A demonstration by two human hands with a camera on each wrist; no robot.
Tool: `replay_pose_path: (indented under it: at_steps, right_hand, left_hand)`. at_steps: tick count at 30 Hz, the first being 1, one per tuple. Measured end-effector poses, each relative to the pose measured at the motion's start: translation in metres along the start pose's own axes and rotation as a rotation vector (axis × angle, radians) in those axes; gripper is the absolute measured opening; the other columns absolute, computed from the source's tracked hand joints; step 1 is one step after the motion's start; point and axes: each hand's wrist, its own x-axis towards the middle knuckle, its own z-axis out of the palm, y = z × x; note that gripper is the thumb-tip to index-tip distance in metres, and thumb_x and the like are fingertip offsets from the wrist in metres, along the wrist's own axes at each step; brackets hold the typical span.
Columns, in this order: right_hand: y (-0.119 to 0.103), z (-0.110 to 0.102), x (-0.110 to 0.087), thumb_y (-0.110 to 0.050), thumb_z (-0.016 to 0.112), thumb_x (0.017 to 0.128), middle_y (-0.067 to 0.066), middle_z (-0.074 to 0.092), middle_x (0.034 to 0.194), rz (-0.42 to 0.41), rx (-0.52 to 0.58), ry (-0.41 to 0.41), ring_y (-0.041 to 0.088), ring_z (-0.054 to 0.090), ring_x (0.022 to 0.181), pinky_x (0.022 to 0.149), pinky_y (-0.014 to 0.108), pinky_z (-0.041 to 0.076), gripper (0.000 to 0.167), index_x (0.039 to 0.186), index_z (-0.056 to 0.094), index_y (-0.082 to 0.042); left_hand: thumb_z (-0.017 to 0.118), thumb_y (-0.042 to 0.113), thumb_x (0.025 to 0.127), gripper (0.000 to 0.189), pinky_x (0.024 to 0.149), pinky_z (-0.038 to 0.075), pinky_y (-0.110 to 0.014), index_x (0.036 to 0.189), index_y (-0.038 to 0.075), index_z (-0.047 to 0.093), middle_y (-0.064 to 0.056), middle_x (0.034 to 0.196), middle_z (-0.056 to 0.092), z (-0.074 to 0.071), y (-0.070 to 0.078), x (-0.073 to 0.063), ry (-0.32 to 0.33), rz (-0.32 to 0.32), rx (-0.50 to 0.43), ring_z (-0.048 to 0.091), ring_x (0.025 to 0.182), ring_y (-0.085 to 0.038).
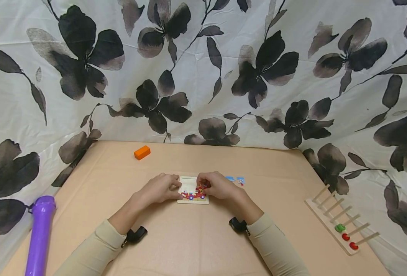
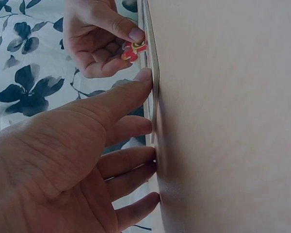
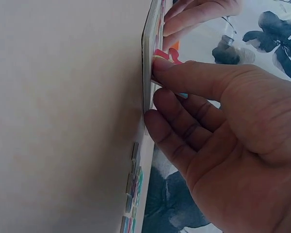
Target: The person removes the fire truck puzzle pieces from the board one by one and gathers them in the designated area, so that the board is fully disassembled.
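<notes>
Puzzle board (image 1: pixel 188 183) lies flat on the desk (image 1: pixel 196 237). Left hand (image 1: pixel 161 188), fingers loosely extended, touches its edge; right hand (image 1: pixel 218 185) pinches a red piece (image 2: pixel 134 52). Fitting appears underway; the next move likely calls for aligning, then pressing the piece.

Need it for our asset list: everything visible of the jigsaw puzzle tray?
The jigsaw puzzle tray is a thin, pale rectangular board, apparently wood, with a raised rim, lying flat on the tabletop. It is partly filled: a red vehicle with blue wheels shows along the near part, while the far left is bare. The left hand seems to touch its left side; the right hand, pinching a red puzzle piece, hides its far right corner.
</notes>
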Motion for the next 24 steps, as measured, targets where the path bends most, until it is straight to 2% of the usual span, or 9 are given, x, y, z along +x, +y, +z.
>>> replay_pose_path:
  at_steps: [7, 15, 24]
  right_hand:
    - [0.0025, -0.0021, 0.0012, -0.005, 0.080, 0.090, -0.007, 0.055, 0.079, -0.035, -0.019, -0.003, 0.011, 0.051, 0.076, 0.069, 0.024, 0.041, 0.022, 0.097, 0.063, -0.018]
    - [0.0032, -0.0027, 0.0008, -0.005, 0.079, 0.091, -0.008, 0.049, 0.076, -0.034, -0.027, -0.024, 0.010, 0.049, 0.074, 0.067, 0.023, 0.037, 0.025, 0.095, 0.058, -0.019]
    - [0.0041, -0.0073, -0.0004, -0.007, 0.078, 0.092, -0.007, 0.055, 0.079, -0.016, 0.037, -0.024, 0.011, 0.052, 0.076, 0.069, 0.024, 0.042, 0.022, 0.097, 0.060, -0.017]
  left_hand:
    - [0.087, 0.041, 0.083, 0.048, 0.104, 0.050, -0.058, 0.121, 0.012, 0.079, -0.017, 0.146, 0.062, 0.0006, -0.0004, 0.0031, 0.000, -0.004, 0.011, 0.060, 0.130, -0.046]
    - [0.087, 0.040, 0.084, 0.048, 0.103, 0.051, -0.058, 0.121, 0.012, 0.080, -0.018, 0.146, 0.062, 0.0011, -0.0006, 0.0043, 0.000, 0.004, 0.013, 0.061, 0.130, -0.045]
    - [0.087, 0.040, 0.084, 0.049, 0.108, 0.047, -0.061, 0.122, 0.011, 0.079, -0.017, 0.148, 0.061, -0.0003, 0.0005, 0.0046, -0.006, -0.017, -0.007, 0.058, 0.134, -0.044]
